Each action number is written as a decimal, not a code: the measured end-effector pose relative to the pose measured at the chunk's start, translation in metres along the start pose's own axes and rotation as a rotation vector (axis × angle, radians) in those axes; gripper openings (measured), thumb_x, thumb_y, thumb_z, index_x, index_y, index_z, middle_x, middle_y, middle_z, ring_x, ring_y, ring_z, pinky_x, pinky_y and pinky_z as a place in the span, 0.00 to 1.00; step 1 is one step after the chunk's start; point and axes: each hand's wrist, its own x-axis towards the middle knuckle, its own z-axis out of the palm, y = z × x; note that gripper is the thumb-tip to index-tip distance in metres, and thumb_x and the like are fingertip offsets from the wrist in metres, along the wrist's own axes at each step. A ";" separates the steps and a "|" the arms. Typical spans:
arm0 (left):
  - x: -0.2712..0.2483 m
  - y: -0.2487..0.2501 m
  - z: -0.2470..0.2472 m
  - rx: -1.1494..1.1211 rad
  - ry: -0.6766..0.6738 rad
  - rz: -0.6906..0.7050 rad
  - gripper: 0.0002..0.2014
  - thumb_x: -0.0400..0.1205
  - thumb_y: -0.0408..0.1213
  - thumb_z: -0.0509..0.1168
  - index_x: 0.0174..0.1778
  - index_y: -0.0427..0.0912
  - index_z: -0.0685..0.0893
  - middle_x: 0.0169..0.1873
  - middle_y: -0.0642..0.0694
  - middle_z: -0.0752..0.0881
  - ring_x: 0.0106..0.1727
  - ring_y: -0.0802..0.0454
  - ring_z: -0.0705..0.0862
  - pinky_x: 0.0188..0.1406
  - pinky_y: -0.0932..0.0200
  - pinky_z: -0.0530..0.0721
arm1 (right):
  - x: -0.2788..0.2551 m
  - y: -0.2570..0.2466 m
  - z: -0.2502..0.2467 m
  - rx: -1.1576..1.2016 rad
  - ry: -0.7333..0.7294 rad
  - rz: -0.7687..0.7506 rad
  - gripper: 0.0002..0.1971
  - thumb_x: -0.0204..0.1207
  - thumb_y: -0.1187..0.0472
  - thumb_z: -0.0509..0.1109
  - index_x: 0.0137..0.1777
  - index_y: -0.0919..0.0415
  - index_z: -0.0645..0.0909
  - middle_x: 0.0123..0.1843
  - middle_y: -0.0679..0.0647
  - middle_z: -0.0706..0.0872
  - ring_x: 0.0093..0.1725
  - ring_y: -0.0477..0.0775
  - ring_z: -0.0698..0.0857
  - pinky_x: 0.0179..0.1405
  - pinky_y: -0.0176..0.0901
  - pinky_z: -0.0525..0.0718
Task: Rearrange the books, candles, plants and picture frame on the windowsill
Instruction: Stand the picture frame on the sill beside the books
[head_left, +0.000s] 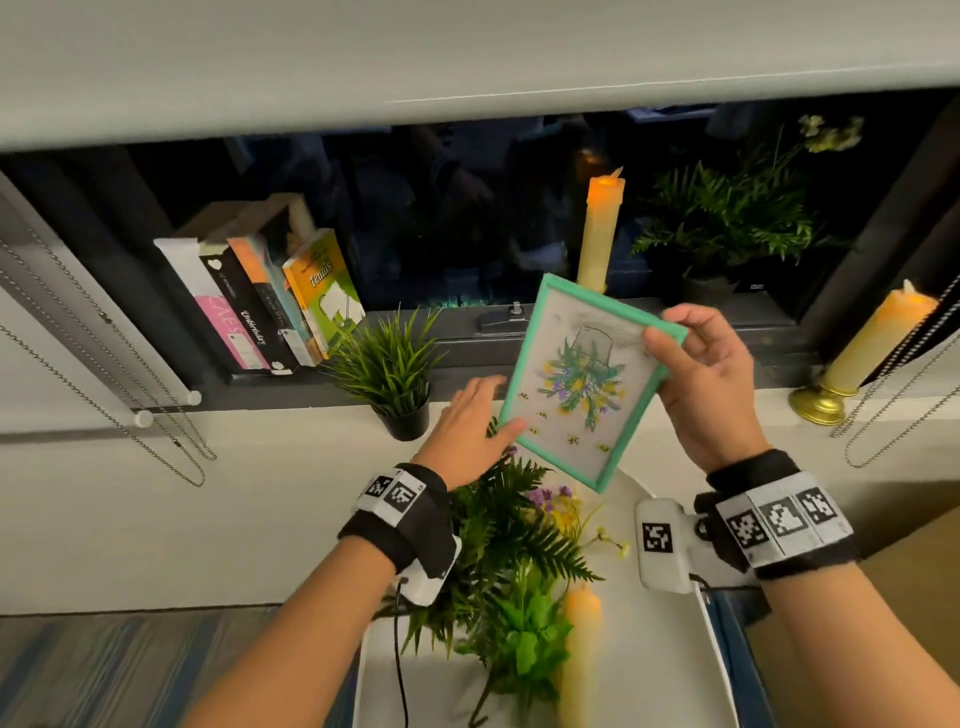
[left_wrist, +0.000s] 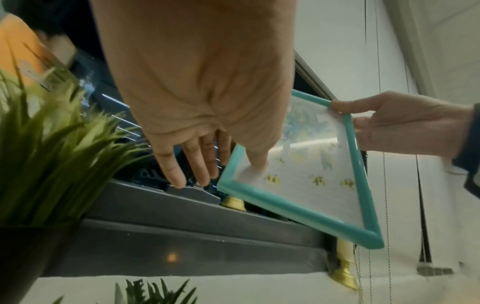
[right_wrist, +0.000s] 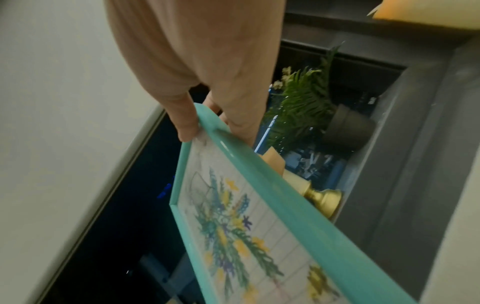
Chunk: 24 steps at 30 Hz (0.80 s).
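A teal picture frame (head_left: 576, 395) with a flower print hangs tilted in the air over the white windowsill (head_left: 234, 452). My right hand (head_left: 665, 327) pinches its top right corner, thumb on the glass. My left hand (head_left: 493, 410) has straight fingers beside the frame's lower left corner, and only the thumb touches the glass (left_wrist: 257, 164). Several books (head_left: 265, 296) lean at the left of the dark window ledge. One tall candle (head_left: 600, 234) stands behind the frame, another (head_left: 878, 338) at the far right. A grass plant (head_left: 389, 364) in a black pot stands left of my left hand, a fern (head_left: 727, 218) at the back right.
Below my hands a white tray (head_left: 675, 649) holds a loose fern with flowers (head_left: 519, 545) and a candle (head_left: 579, 649). A lowered roller blind (head_left: 467, 52) hangs above. Bead chains dangle at the left (head_left: 104, 389) and right (head_left: 909, 389). A window latch (head_left: 506, 317) sits behind the frame.
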 end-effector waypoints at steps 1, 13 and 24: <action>0.001 -0.002 -0.006 -0.051 0.003 -0.004 0.24 0.83 0.51 0.61 0.72 0.45 0.70 0.68 0.46 0.75 0.69 0.49 0.74 0.69 0.43 0.75 | 0.002 -0.002 0.006 -0.007 -0.028 -0.011 0.08 0.73 0.65 0.71 0.48 0.56 0.76 0.48 0.57 0.84 0.45 0.54 0.85 0.33 0.41 0.87; -0.016 -0.006 -0.061 -0.186 0.310 -0.012 0.05 0.87 0.31 0.55 0.46 0.44 0.68 0.42 0.46 0.76 0.37 0.58 0.73 0.31 0.70 0.70 | 0.025 0.013 0.033 -1.020 -0.205 -0.311 0.20 0.69 0.62 0.78 0.58 0.55 0.75 0.51 0.48 0.84 0.53 0.49 0.82 0.52 0.46 0.79; -0.011 0.015 -0.073 0.214 0.293 0.353 0.13 0.78 0.18 0.61 0.52 0.39 0.81 0.45 0.53 0.73 0.46 0.56 0.68 0.51 0.68 0.75 | 0.023 0.021 0.066 -1.556 -0.683 -0.040 0.10 0.75 0.50 0.71 0.54 0.49 0.82 0.49 0.53 0.85 0.51 0.58 0.83 0.42 0.47 0.76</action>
